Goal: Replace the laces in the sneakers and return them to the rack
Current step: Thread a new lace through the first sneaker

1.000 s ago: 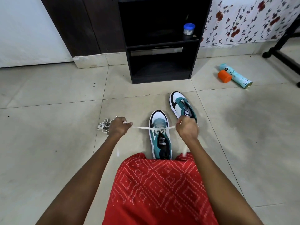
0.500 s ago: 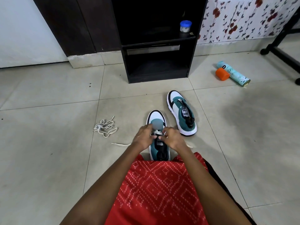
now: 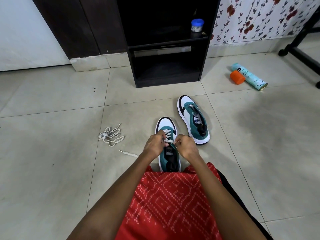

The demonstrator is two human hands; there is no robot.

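A teal, white and black sneaker (image 3: pixel 168 158) stands on the floor just in front of my knees, toe pointing away. A white lace (image 3: pixel 167 135) crosses its lower eyelets. My left hand (image 3: pixel 155 144) pinches the lace at the left eyelet row. My right hand (image 3: pixel 186 146) pinches the lace at the right side. One loose lace end (image 3: pixel 129 153) trails on the tiles to the left. The second sneaker (image 3: pixel 194 120) lies to the right and further away, unlaced. The black rack (image 3: pixel 166 49) stands beyond, with open shelves.
A bundle of white laces (image 3: pixel 111 135) lies on the tiles to the left. A blue-lidded jar (image 3: pixel 197 25) sits on the rack's shelf. A teal spray can (image 3: pixel 249 76) and an orange cap (image 3: pixel 237 77) lie at the right. A black stand's leg (image 3: pixel 301 54) crosses the far right.
A second ago my hands held the lace stretched wide apart over the sneaker. They have come together over the eyelets, and the left lace end dropped to the floor.
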